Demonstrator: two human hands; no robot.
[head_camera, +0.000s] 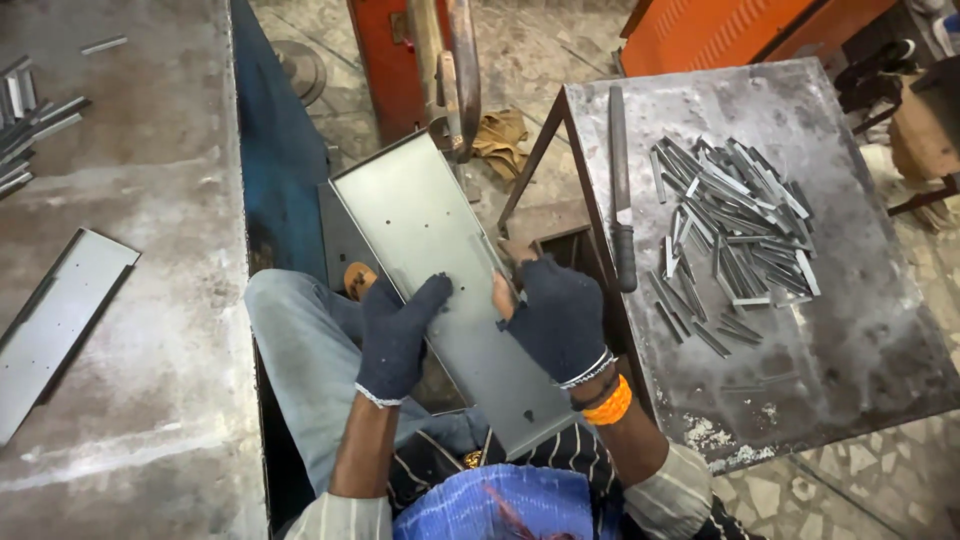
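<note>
Far off to the left of my hands, on the grey bench (150, 330), I see one flat metal panel (55, 320) lying alone, and beyond it, at the bench's far corner, a few loose strips (25, 115). That panel looks like a piece already set aside, though I cannot tell whether it is finished.

Over my lap I hold a long metal sheet (440, 260) with folded edges and small holes, tilted away from me. My left hand (397, 335), in a dark glove, lies on its near left edge, thumb stretched across the face and fingers curled under. My right hand (560, 315), gloved too, grips the right edge, and a short strip (499, 295) seems pinched between thumb and sheet; I judge the work to be midway, one strip being placed.

Right of my right hand stands a metal table (860, 330). A long file (620, 190) lies along its near left edge, and further right a pile of short strips (735, 225) waits, so plenty seems left. No box or bin shows; the pile lies loose on the tabletop.
</note>
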